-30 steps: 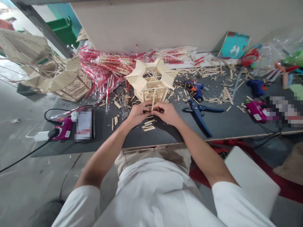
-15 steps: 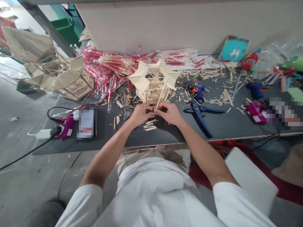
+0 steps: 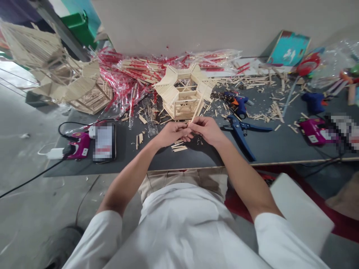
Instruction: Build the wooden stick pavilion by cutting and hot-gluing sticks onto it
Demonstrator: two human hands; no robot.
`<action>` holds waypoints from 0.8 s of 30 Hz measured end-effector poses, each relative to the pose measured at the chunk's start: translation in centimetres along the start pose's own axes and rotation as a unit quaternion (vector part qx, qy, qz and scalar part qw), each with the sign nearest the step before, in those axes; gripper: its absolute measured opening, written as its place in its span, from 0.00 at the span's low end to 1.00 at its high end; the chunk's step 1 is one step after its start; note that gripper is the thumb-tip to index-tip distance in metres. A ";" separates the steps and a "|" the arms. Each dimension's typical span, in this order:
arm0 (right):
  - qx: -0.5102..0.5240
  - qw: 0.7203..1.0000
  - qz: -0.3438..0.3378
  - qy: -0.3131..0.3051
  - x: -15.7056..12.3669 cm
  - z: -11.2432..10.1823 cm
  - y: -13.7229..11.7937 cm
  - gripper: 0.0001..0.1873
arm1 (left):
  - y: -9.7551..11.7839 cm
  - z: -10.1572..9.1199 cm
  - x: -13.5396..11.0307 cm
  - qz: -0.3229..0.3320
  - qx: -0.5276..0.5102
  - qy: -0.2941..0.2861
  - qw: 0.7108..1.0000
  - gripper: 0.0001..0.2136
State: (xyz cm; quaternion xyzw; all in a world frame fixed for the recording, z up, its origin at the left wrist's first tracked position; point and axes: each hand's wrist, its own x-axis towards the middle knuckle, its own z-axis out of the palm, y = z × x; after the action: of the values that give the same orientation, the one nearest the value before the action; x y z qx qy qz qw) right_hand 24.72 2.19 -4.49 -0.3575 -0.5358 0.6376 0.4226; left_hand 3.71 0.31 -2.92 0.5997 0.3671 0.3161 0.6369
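Observation:
In front of me on the dark table stands a pavilion-like model built of thin wooden sticks, its flared roof open at the centre. My right hand pinches a thin wooden stick that slants up in front of the model. Close against it, my left hand has its fingers curled together at the stick's lower end; whether they grip it or something small is hidden. Short cut sticks lie just below my hands. A blue hand cutter rests to the right with its handles spread.
Red-marked plastic packets of sticks heap up behind. Two blue glue guns lie right among offcuts. A phone and a purple power socket with cables sit left. A larger stick model stands at the far left.
The stick in my right hand has tilted and sits lower between my fingers. My hands have drawn together, the left fingers now overlapping near the right fingertips. The view has shifted slightly.

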 end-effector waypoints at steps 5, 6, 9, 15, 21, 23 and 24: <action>-0.025 1.000 0.014 -0.001 -0.1 0.6 -0.5 0.25 | 0.3 0.7 -0.2 -0.051 -0.031 -0.019 0.998 0.15; -0.050 0.999 0.010 -0.007 -0.1 0.5 -0.7 0.25 | 0.3 0.8 -0.3 -0.059 -0.033 -0.017 0.998 0.14; -0.156 0.987 -0.006 -0.029 -0.6 -1.1 -2.1 0.23 | 0.2 0.7 -0.7 -0.064 -0.017 -0.002 0.998 0.14; -0.451 0.888 -0.005 0.089 -6.4 -7.5 -6.1 0.22 | 0.6 0.1 -1.5 -0.056 -0.008 -0.008 0.998 0.15; -0.686 0.712 0.048 0.144 -11.7 -14.4 -3.9 0.53 | 0.7 -0.2 -1.9 -0.071 -0.033 -0.006 0.997 0.14; -0.727 0.675 0.091 0.083 -12.8 -16.3 -2.8 0.65 | 0.7 -0.3 -2.0 -0.071 -0.035 0.002 0.997 0.14; -0.738 0.664 0.104 0.064 -13.2 -17.0 -2.5 0.69 | 0.7 -0.3 -2.0 -0.070 -0.035 0.002 0.997 0.14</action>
State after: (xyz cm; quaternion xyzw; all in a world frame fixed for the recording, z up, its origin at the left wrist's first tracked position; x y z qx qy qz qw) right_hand 45.64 -3.29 -4.84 -0.6461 -0.7616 0.0491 -0.0154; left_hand 2.40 -1.16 -2.08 0.5487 0.3986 0.2847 0.6775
